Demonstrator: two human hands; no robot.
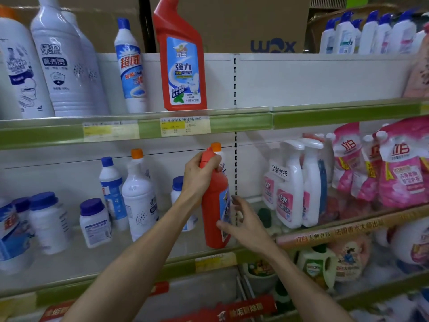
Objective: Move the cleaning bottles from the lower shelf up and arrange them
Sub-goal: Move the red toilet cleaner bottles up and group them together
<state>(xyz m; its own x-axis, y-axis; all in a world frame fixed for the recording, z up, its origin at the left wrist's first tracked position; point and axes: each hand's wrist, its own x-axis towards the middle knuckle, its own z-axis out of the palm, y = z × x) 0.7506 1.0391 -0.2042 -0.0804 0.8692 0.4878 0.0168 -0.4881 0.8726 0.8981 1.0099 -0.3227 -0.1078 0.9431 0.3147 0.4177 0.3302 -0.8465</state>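
Observation:
A red toilet-cleaner bottle [214,205] with a blue label hangs in front of the lower shelf [216,260]. My left hand [197,175] grips its neck just under the red cap. My right hand [243,223] touches the lower right side of the bottle with spread, relaxed fingers. A matching red bottle [182,61] stands upright on the upper shelf [243,120], with bare shelf to its right. Behind the held bottle, a white bottle with an orange cap [217,147] is mostly hidden.
White and blue-capped bottles [139,196] stand on the lower shelf to the left. Tall white bottles [67,63] fill the upper shelf's left. White spray bottles [292,184] and pink refill pouches [404,168] sit to the right. Cardboard boxes [255,22] rise behind the top shelf.

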